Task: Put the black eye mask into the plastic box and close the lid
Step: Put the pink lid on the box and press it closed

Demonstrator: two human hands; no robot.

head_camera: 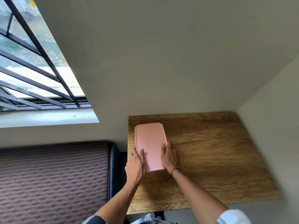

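Note:
A pink plastic box [150, 138] lies flat on the left part of a wooden table [210, 152], its pink lid down over it and a small sticker on top. My left hand [135, 165] rests on the lid's near left edge, fingers laid flat. My right hand [168, 156] presses the near right edge, with a black band around its wrist. Both hands flank the box's near end. No black eye mask shows anywhere in view; the box's inside is hidden by the lid.
Grey walls close in the table at the back and right. A dark quilted mattress [53, 180] lies to the left, below a barred window [32, 67] and its pale sill.

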